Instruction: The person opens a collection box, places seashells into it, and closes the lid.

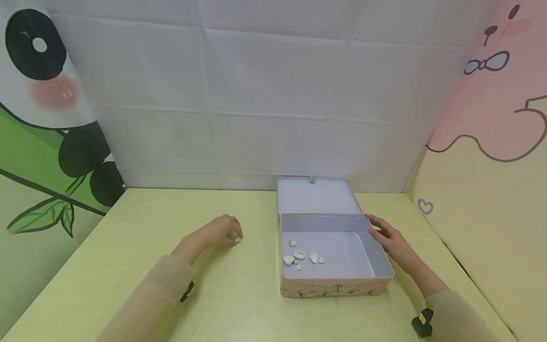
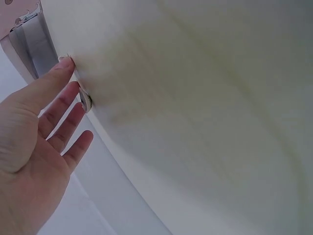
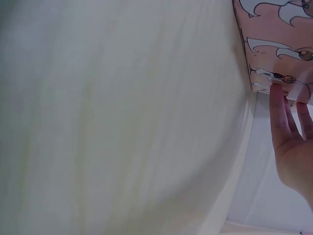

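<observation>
Nearest the camera, the left sleeve (image 1: 145,304) is being stretched across the table (image 1: 256,313), with a small black device (image 1: 187,291) being worn just behind the left hand (image 1: 217,231). A small white shell (image 1: 238,240) is being touched by the tips of that hand's bent fingers, close to the table; in the left wrist view a gap is being shown between thumb and forefinger, and whether the shell is being clamped cannot be told. The picking up of this shell is apparently the step being carried out, and a light, exact pinch on its edges is seemingly being called for next, so small a thing being easily dropped. Well to the right of the left hand, a box (image 1: 337,287) is being borne by the table, its lid (image 1: 316,197) being laid back behind it. Between the two hands, mostly towards the box's left wall, several pale shells (image 1: 313,257) are being held on its floor. Against the right wall, near the back corner, the right hand (image 1: 392,242) is being rested, its fingers fairly straight and not clamped; the box is probably being steadied. Below that hand, the right sleeve (image 1: 455,311) is being shown.
</observation>
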{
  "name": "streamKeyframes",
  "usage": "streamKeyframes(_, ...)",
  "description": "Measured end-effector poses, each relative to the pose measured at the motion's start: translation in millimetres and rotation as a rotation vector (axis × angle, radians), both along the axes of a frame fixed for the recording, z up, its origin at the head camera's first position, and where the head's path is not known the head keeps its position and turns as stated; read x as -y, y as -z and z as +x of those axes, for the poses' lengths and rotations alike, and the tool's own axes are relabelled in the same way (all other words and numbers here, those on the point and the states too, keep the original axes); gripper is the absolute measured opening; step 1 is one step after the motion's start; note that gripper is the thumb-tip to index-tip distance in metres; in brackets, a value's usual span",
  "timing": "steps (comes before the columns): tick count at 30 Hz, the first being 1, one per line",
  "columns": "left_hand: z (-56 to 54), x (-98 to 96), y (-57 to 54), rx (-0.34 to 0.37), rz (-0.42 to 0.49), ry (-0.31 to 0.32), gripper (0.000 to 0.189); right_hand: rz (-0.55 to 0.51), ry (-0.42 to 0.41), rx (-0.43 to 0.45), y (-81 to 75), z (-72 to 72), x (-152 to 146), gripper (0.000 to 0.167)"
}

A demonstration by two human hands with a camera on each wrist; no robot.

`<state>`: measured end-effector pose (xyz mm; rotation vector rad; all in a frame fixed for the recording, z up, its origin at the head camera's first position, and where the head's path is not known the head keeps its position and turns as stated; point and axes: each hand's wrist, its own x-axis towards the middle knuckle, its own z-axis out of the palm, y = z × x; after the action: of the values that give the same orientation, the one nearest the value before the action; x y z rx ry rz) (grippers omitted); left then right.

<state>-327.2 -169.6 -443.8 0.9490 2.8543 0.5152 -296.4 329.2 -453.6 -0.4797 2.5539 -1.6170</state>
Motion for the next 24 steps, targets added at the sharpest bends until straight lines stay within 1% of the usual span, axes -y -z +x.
streamKeyframes(6, 0.7, -0.7, 0.0, -0.008, 0.014, -0.007, 0.014, 0.007, 0.008, 0.000, -0.9, 0.9, 0, 0.052)
streamKeyframes(14, 7.6, -4.1, -5.2, 0.001, -0.006, -0.034, 0.015, -0.007, -0.008, 0.008, -1.1, 0.8, 1, 0.053)
streamKeyframes(19, 11.7, -6.6, -9.7, -0.027, -0.032, -0.033, 0.010, -0.011, -0.012, 0.011, -1.6, 1.1, 1, 0.053)
streamKeyframes(24, 16.0, -10.9, -16.0, -0.072, -0.018, -0.027, 0.010, -0.004, -0.005, 0.013, -3.0, 2.1, 1, 0.054)
